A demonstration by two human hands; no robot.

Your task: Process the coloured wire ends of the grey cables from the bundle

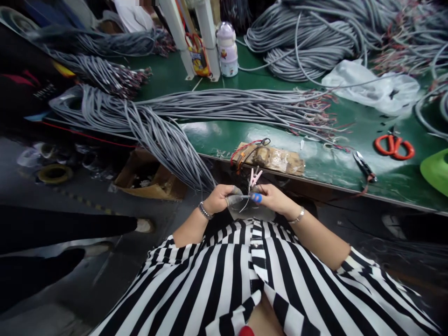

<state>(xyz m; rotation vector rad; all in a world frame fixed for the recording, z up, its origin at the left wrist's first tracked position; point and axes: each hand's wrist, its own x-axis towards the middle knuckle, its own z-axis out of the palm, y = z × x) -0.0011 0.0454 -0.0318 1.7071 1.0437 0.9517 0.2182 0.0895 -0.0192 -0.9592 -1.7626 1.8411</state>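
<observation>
Left hand [217, 199], right hand [276, 198] on grey cable [238, 200], cardboard box [151, 181], contents unclear

This is a cable assembly workshop. Long grey cable bundles [241, 106] and big coils [308, 44] cover a green workbench [217, 136], with orange scissors [394, 146] and small snips [364, 165] beside them, and a cardboard box [149, 181] stands on the floor below.

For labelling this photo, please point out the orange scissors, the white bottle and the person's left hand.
orange scissors [394, 145], head view, where the handles meet.
white bottle [227, 51], head view, middle of its body.
left hand [217, 198], head view, back of the hand.
</observation>
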